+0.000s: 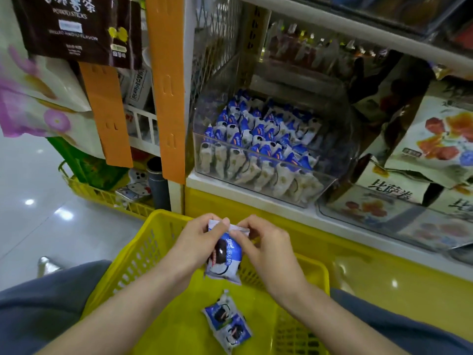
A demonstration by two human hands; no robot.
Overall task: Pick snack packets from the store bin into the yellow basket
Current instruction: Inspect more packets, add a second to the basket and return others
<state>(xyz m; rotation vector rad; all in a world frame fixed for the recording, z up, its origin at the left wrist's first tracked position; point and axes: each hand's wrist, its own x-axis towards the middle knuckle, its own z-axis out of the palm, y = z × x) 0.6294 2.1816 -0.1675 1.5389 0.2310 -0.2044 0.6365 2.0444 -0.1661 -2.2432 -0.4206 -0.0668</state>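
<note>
This is a shop, a snack aisle in a self-service store. A white shelf (230, 187) carries a clear bin (256, 149) packed with rows of identical blue-and-white packets (256, 129), and beside it printed cartons with fruit pictures (435, 134) are stacked in another clear tray. Behind a wire mesh panel (217, 47), more wrapped goods line a higher shelf. Orange display strips (166, 85) hang down the shelf post, with a dark bag labelled "POTATO STICKS" (76, 26) hanging near them. A yellow basket (143, 252) of perforated plastic sits close below, a second yellow basket (102, 194) of goods stands on the glossy floor (38, 213).
</note>
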